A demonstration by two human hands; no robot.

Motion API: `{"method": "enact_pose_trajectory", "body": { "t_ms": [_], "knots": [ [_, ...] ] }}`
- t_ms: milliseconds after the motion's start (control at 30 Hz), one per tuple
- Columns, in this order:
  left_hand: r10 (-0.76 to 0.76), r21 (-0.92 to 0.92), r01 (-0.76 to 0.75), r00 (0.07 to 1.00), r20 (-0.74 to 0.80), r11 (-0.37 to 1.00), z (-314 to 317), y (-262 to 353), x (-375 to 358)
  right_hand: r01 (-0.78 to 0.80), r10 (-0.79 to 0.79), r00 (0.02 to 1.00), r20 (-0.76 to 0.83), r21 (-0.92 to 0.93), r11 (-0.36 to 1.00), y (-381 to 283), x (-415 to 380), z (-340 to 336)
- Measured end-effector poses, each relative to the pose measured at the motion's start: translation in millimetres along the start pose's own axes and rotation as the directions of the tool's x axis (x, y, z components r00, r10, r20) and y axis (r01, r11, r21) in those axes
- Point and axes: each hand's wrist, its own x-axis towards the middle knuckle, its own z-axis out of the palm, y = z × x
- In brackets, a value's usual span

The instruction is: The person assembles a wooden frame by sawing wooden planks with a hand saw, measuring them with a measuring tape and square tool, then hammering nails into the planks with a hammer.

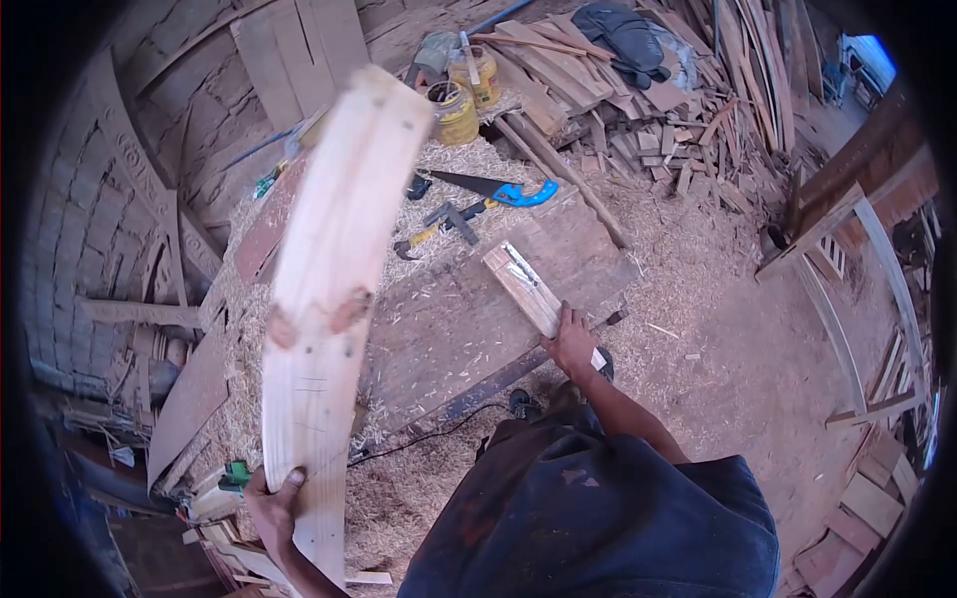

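Note:
My left hand [274, 503] is closed round the lower edge of a long pale wooden board [334, 239], thumb on its face. The board stands up steeply over the left of the workbench, with brown knots and a few pencil lines on it. My right hand [573, 344] grips the near end of a short wooden piece [528, 289] at the bench's right side. Small metal pieces [520, 271] lie on top of that piece; their kind is hard to make out. Beyond it are a hammer [427, 233] and a handsaw [518, 193] with a blue handle.
Wood shavings cover much of the workbench [439, 339] and floor. Two yellow containers [454, 115] stand at the back, near a heap of planks and offcuts [638, 140]. A dark cord [429, 439] runs below the bench edge. Wooden frames [847, 299] stand at right.

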Motion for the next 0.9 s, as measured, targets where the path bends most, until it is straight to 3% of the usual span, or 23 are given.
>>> {"method": "enact_pose_trajectory", "body": {
  "t_ms": [100,167,233,300,400,467,600,633,733,833,900],
  "knots": [
    [-0.017,0.152,0.000,0.994,0.106,0.988,-4.4,17.1,22.6,0.279,-0.265,0.924,-0.276,0.014,0.960,-11.7,-2.5,-13.7],
    [-0.006,0.192,-0.030,0.983,0.184,0.981,-9.6,17.3,36.8,0.515,-0.521,0.807,-0.279,-0.099,0.851,-54.6,-17.9,-65.6],
    [-0.050,0.288,-0.041,0.952,0.302,0.957,-20.0,34.9,49.2,0.723,-0.746,0.622,-0.237,-0.191,0.664,-92.0,-34.7,-96.4],
    [-0.087,0.337,-0.064,0.906,0.414,0.939,-28.0,56.5,60.9,0.871,-0.879,0.468,-0.091,-0.124,0.476,-132.7,-52.0,-123.0],
    [-0.105,0.364,-0.117,0.838,0.536,0.924,-35.5,76.5,79.9,0.931,-0.951,0.263,-0.160,-0.217,0.294,-164.0,-51.2,-115.3],
    [-0.105,0.420,-0.177,0.817,0.567,0.890,-42.0,80.4,94.1,0.942,-0.945,0.276,-0.175,-0.145,0.302,-164.7,-52.3,-106.8],
    [-0.157,0.479,-0.197,0.782,0.603,0.855,-51.6,146.0,106.5,0.942,-0.909,0.330,-0.256,0.022,0.335,-178.3,-51.7,-98.2],
    [-0.161,0.557,-0.229,0.810,0.564,0.798,-55.1,158.8,111.0,0.942,-0.897,0.325,-0.300,0.021,0.334,-181.8,-50.2,-93.7],
    [-0.066,0.677,-0.349,0.860,0.506,0.648,-67.3,194.4,126.5,0.939,-0.864,0.323,-0.387,0.015,0.344,-195.3,-42.5,-83.2],
    [-0.014,0.743,-0.347,0.902,0.432,0.573,-57.1,255.4,121.5,0.931,-0.839,0.341,-0.424,0.030,0.363,-209.5,-33.0,-82.2],
    [0.077,0.692,-0.396,0.893,0.444,0.603,-56.8,268.5,131.1,0.930,-0.800,0.344,-0.491,0.062,0.362,-216.1,-26.6,-78.0]
  ]
}}
